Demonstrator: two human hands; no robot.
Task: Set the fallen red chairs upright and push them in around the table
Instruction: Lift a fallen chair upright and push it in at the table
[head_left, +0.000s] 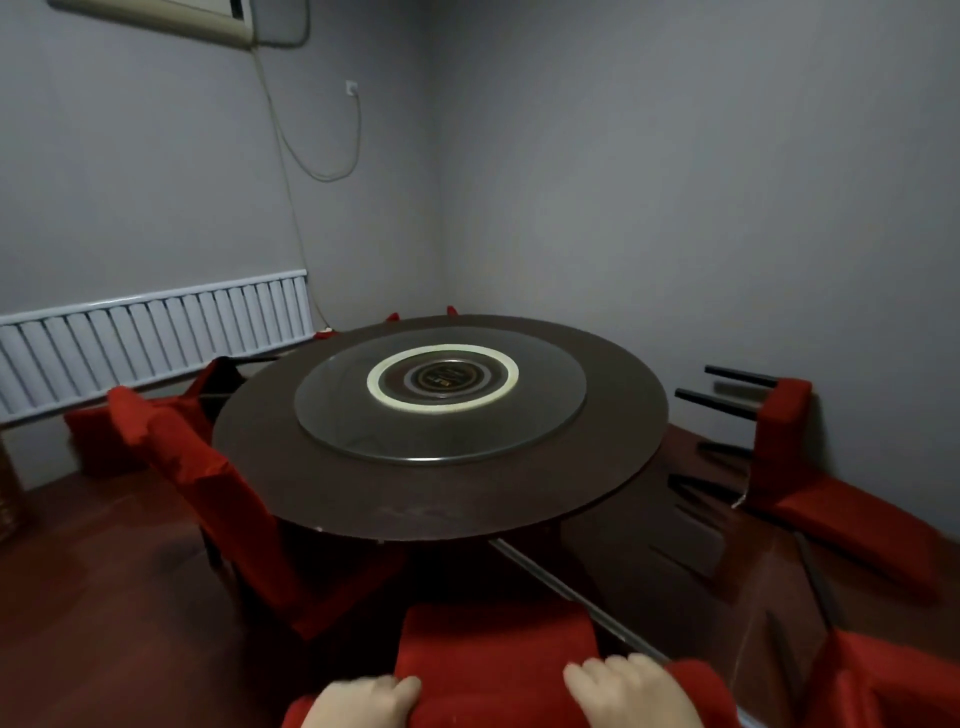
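Grey walls (649, 171) meet at a corner in dim light. A white radiator (150, 338) runs along the left wall, what looks like an air conditioner (171, 18) above. Reddish-brown floor (104, 587).

We're in a small private dining room, the kind a restaurant sets aside for groups. There's the giveaway: a big round dark table (441, 499) filling the corner, with a glass turntable (441, 410) sitting at its middle for sharing dishes. Red fabric-covered banquet chairs (208, 488) ring it, one tucked at the table's left edge, another tipped on its side (810, 467) by the right wall with black legs pointing out. Plain grey walls (675, 182) meet in the corner behind the table. A long white radiator (150, 338) runs along the left wall, and a wall air conditioner (171, 15) hangs high up, its cable (291, 156) trailing down. Dark reddish floor (104, 597) below.
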